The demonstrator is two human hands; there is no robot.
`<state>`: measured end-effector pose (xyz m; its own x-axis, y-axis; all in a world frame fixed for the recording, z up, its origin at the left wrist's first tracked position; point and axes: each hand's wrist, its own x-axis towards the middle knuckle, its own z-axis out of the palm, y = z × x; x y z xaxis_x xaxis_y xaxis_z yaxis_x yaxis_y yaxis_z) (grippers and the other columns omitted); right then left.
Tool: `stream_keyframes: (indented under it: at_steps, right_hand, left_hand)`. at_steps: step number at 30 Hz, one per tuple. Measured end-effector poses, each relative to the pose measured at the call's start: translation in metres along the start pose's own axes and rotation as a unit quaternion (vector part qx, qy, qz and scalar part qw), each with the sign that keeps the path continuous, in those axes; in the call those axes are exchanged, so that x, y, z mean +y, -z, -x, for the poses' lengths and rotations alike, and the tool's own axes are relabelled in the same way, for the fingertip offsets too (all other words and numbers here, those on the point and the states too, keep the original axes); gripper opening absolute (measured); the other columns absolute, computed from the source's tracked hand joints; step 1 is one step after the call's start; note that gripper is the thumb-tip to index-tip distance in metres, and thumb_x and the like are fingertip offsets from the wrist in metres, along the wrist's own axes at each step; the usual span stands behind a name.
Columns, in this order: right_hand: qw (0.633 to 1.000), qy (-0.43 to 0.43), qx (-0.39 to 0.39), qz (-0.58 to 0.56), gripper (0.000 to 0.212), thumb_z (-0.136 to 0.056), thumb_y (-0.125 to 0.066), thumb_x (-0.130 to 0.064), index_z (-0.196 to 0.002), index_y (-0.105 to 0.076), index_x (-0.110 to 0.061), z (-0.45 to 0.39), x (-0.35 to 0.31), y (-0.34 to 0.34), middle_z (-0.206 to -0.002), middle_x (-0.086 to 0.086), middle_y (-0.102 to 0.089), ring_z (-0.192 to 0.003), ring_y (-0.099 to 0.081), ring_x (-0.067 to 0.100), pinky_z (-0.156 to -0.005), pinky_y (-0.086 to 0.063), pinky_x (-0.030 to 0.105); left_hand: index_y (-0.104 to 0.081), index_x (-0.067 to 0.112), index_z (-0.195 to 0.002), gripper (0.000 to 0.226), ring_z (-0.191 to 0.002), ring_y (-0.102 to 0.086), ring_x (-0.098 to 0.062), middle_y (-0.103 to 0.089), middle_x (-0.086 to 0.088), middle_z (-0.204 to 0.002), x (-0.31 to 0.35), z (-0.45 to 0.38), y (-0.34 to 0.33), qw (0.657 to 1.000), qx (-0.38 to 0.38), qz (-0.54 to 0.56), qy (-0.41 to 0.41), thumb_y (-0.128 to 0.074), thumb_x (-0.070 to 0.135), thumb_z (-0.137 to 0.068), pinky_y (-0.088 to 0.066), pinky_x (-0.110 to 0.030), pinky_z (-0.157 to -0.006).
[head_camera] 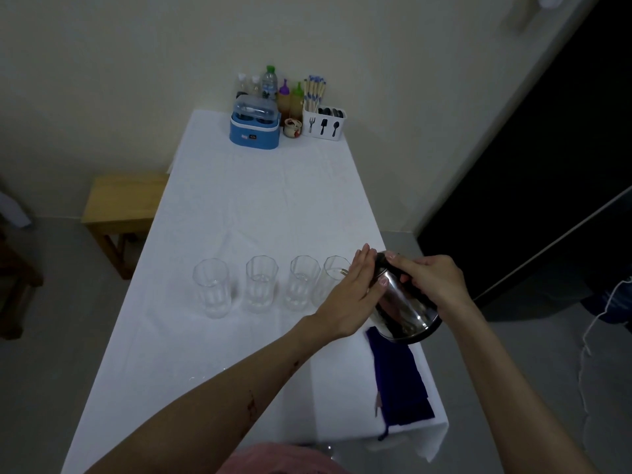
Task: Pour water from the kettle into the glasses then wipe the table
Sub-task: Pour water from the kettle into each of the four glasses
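My right hand [432, 282] grips the tilted steel kettle [402, 307] by its top over the rightmost glass [333, 280], left hand [355, 289] flat, steadying its slick, likely heavy wall.

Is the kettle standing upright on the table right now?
No, the kettle is tilted toward the rightmost glass, held by the right hand with the left hand against its side.

Kettle [403, 306] spout behind hands [355, 289]
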<state>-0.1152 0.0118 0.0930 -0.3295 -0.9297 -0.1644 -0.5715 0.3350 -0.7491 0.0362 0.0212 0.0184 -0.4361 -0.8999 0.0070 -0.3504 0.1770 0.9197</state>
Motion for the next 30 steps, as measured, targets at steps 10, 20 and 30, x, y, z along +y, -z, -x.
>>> stream_keyframes:
  at_steps: [10,20,30]
  right_hand:
    - [1.000,0.007,0.007,0.012,0.052,-0.072,-0.079,-0.060,-0.056,-0.071,-0.011,0.004,-0.010,0.000,-0.059,0.005,-0.070,-0.063,-0.065,0.020,-0.065,-0.050,0.030]
    - [1.000,0.013,0.005,0.028,0.053,-0.075,-0.078,-0.059,-0.060,-0.072,-0.009,0.008,-0.020,0.002,-0.057,0.003,-0.067,-0.061,-0.063,0.019,-0.063,-0.048,0.029]
    - [0.999,0.017,0.000,0.041,0.048,-0.076,-0.078,-0.057,-0.057,-0.070,-0.014,0.011,-0.026,0.001,-0.056,0.000,-0.065,-0.056,-0.060,0.013,-0.053,-0.043,0.024]
  left_hand:
    - [0.005,0.023,-0.154,0.061,-0.147,0.014,-0.002,0.011,0.010,-0.163,0.003,0.000,0.003,1.000,0.007,-0.007,-0.006,-0.025,0.042,-0.104,0.001,-0.023,-0.118]
    - [0.006,0.021,-0.154,0.061,-0.148,0.014,-0.004,0.010,0.008,-0.163,0.005,0.000,0.006,1.000,0.017,-0.014,-0.014,-0.027,0.037,-0.105,0.001,-0.023,-0.118]
    - [0.007,0.021,-0.154,0.062,-0.148,0.013,-0.005,0.010,0.006,-0.163,0.002,0.001,0.005,1.000,0.013,-0.011,-0.006,-0.027,0.037,-0.105,0.001,-0.023,-0.119]
